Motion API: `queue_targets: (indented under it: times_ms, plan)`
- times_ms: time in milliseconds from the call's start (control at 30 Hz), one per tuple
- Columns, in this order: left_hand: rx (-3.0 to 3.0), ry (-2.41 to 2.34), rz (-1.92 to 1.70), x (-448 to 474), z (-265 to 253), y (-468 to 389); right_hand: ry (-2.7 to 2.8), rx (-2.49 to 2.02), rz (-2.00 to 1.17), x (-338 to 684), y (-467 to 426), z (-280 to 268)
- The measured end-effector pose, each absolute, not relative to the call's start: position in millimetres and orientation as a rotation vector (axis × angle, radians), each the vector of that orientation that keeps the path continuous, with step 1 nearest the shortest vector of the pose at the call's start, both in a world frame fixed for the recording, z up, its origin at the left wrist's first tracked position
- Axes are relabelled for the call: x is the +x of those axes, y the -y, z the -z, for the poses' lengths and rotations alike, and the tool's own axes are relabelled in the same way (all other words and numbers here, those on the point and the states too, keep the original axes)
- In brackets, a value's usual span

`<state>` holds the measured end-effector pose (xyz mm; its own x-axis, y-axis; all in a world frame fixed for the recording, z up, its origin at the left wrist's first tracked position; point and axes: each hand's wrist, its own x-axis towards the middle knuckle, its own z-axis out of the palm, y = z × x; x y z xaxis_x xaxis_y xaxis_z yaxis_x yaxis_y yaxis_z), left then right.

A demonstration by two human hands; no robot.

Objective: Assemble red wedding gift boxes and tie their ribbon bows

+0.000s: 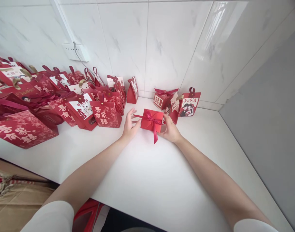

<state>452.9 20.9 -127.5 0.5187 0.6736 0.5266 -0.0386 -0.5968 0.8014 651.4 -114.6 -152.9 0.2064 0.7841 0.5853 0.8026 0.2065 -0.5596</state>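
Note:
A red gift box [146, 125] with a dark red ribbon bow [155, 121] on top is in the middle of the head view, one ribbon tail hanging down its near side. My right hand [172, 130] grips the box by its right side, with some fingers hidden beneath or behind it. To the left of the box, my left hand [131, 125] has its fingers spread, the tips close to the box's left edge and a ribbon tail. Whether those fingertips touch the box I cannot tell.
Several red gift boxes and bags [106, 112] crowd the left of the white table [147, 180]. Just behind my hands stand a bow-tied box [160, 99] and a bag with a cartoon couple [189, 104]. A tiled wall [128, 42] closes the back; a grey panel [270, 106] borders the right.

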Motion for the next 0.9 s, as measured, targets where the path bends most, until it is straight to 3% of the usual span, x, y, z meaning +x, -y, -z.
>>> queue_targets:
  times_ms: [200,500,700,900]
  plan:
    - [2.530,-0.415,-1.406,436.0,98.6,-24.5,1.580,-1.524,0.069,648.4,116.2,149.5]
    - [2.482,-0.476,-1.109,434.3,72.4,-0.2,1.574,-1.589,0.041,647.0,118.4,147.2]
    - [2.213,-0.702,-0.635,431.7,59.1,7.1,1.570,-1.616,0.049,647.1,118.2,146.9]
    - [2.238,-0.794,-0.588,430.8,66.0,-9.0,1.569,-1.632,0.042,648.8,117.7,149.4]
